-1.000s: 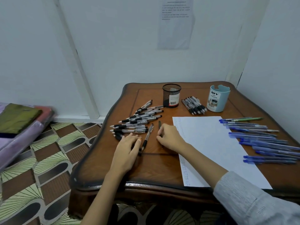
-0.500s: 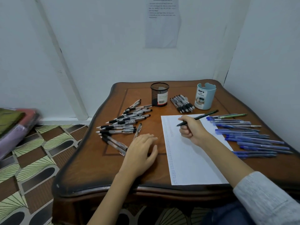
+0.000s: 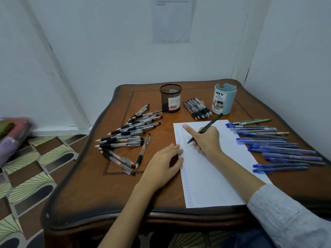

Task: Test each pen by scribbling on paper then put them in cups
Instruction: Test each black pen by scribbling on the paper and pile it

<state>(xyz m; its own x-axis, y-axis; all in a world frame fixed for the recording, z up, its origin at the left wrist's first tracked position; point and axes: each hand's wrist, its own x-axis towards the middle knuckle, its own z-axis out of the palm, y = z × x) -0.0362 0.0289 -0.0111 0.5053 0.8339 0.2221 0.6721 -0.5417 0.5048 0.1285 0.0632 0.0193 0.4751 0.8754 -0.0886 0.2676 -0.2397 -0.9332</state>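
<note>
White walls [image 3: 107, 51] and a green-and-brown patterned floor [image 3: 35, 167] are seen around a dark brown wooden table [image 3: 100, 190] with a scalloped edge. With the far wall taken as 12 o'clock, a white sheet of paper [image 3: 211, 176] is laid from the table's centre toward 5 o'clock, and a column of faint scribbles is seen along its left margin. A spread of blue capped pens [image 3: 286, 151] is ranged at 3 o'clock, just beside the sheet. A loose heap of clear-and-black pens [image 3: 132, 133] is scattered at 9 to 10 o'clock. A black wire-mesh cup [image 3: 170, 98] is stood at 12 o'clock and a pale blue plastic cup [image 3: 223, 99] at 1 o'clock, with a small bundle of black-gripped pens [image 3: 197, 108] laid between them. The left hand [image 3: 163, 163] is kept flat, its relaxed fingertips rested on the sheet's left edge. The right hand [image 3: 207, 140] is curled round a slim dark pen [image 3: 213, 121], the forefinger stretched toward 10 o'clock; the tip is set at the paper beside the scribbles.
</note>
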